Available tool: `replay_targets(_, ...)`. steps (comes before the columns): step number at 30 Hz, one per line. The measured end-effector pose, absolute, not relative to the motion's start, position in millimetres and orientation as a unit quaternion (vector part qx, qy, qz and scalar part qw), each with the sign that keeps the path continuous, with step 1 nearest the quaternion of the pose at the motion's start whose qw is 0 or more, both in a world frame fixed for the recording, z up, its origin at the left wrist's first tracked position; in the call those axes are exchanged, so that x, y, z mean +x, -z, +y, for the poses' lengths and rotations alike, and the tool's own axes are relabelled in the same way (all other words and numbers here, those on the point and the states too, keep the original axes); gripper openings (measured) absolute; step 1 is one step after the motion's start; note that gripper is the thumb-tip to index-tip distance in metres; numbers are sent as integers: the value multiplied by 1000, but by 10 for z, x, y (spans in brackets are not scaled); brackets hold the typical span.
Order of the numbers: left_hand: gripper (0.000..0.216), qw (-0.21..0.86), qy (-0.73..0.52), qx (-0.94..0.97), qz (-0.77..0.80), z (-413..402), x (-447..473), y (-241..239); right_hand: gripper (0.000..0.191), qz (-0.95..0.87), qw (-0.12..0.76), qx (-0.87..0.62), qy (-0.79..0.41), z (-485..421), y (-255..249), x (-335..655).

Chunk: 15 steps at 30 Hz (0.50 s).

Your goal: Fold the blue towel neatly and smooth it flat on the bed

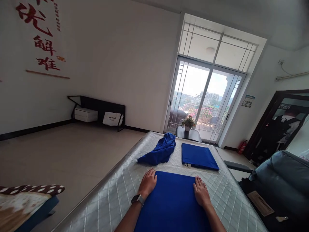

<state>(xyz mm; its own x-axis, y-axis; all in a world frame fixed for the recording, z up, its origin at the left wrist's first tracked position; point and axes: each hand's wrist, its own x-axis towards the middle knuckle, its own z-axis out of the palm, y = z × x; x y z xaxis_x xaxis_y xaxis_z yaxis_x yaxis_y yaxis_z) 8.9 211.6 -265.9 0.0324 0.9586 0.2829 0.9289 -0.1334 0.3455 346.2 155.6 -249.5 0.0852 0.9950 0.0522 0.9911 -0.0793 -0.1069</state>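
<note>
A folded blue cloth (pixel 175 203) lies flat in front of me on a table with a silvery quilted cover (pixel 116 196). My left hand (pixel 147 182) rests on its far left corner, fingers stretched out flat; a watch sits on that wrist. At the far right corner, my right hand (pixel 201 192) lies flat with its fingers extended along the edge. Beyond the hands, a neatly folded blue cloth (pixel 199 156) with a small white tag lies to the right. A crumpled blue cloth (pixel 160 150) is heaped to the left.
A potted plant (pixel 188 123) stands on a small dark table past the far end. Dark padded seating (pixel 285 180) lines the right side. At lower left is a seat with a dotted cover (pixel 31 190). A black bench (pixel 101 108) stands by the wall.
</note>
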Motion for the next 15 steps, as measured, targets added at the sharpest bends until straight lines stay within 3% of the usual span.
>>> replay_targets(9, 48, -26, -269, 776, 570, 1798, 529, 2420, 60, -672, 62, -738, -14, 1550, 2492, 3446)
replay_targets(15, 51, 46, -215, 884, 413, 1520, 1687, 2412, 61, -678, 67, -732, -15, 1546, 2500, 3464)
